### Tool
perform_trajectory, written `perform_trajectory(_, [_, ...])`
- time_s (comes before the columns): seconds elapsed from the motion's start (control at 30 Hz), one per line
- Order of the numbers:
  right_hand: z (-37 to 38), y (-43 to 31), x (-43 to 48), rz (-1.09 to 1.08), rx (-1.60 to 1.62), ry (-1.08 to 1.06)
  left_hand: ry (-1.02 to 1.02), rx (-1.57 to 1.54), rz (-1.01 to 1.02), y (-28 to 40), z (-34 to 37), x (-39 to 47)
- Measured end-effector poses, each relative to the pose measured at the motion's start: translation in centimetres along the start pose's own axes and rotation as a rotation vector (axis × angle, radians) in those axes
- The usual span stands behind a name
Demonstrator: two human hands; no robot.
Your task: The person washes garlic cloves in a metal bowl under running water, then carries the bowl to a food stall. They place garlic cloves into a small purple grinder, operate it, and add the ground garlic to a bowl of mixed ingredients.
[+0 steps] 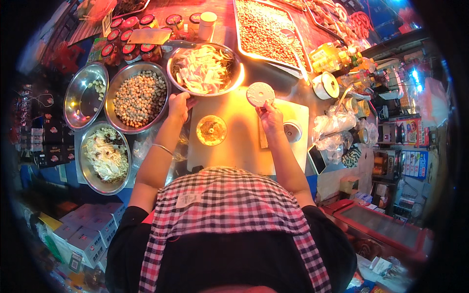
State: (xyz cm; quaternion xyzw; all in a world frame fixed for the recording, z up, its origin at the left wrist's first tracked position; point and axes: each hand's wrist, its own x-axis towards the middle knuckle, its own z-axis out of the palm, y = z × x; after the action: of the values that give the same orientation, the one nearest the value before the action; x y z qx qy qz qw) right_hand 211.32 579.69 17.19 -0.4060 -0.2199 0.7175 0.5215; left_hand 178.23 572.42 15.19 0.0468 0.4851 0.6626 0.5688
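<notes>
In my right hand (pixel 272 119) is a round, pale disc-shaped lid (pixel 260 94) with a small hole at its middle, held up above a pale cutting board (pixel 245 161). My left hand (pixel 179 107) has its fingers curled at the near rim of a steel bowl (pixel 234 86) piled with pale sliced food (pixel 203 69). Between my forearms a clear chopper cup (pixel 211 130) with a central post stands on the board, chopped bits inside. Partly behind my right wrist lies a white round appliance part (pixel 293 132).
Steel bowls of shelled nuts or beans (pixel 139 99) and shredded food (pixel 106 155) stand left. A cleaver (pixel 150 36) rests across jars (pixel 130 51) and the bowl's rim. Beyond are a peanut tray (pixel 271 33) with a ladle (pixel 293 40); right are bottles (pixel 328 58) and a phone (pixel 317 159).
</notes>
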Motion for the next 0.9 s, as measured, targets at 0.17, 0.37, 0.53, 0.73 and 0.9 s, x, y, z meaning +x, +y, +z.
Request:
perform_trajectory(0.17, [3.7,-2.4,-2.4,-0.048,0.002,-0.114,-0.054,-0.104,0.091,1.5,1.7,-1.8])
perform_trajectory(0.37, [5.8,-4.4,-4.5,-0.062,0.001,-0.172,0.156,0.197,0.133,3.2,4.3,-2.1])
perform_trajectory(0.53, [6.5,-5.0,-5.5,-0.076,-0.035,-0.164,0.107,0.293,0.087,3.4,3.8,-2.2])
perform_trajectory(0.73, [7.3,-5.3,-6.5,-0.018,-0.078,-0.180,-0.100,0.601,-0.027,2.1,3.2,0.2])
perform_trajectory(0.9, [8.0,-5.6,-7.0,0.000,-0.090,-0.237,-0.325,0.690,-0.144,0.7,4.5,1.1])
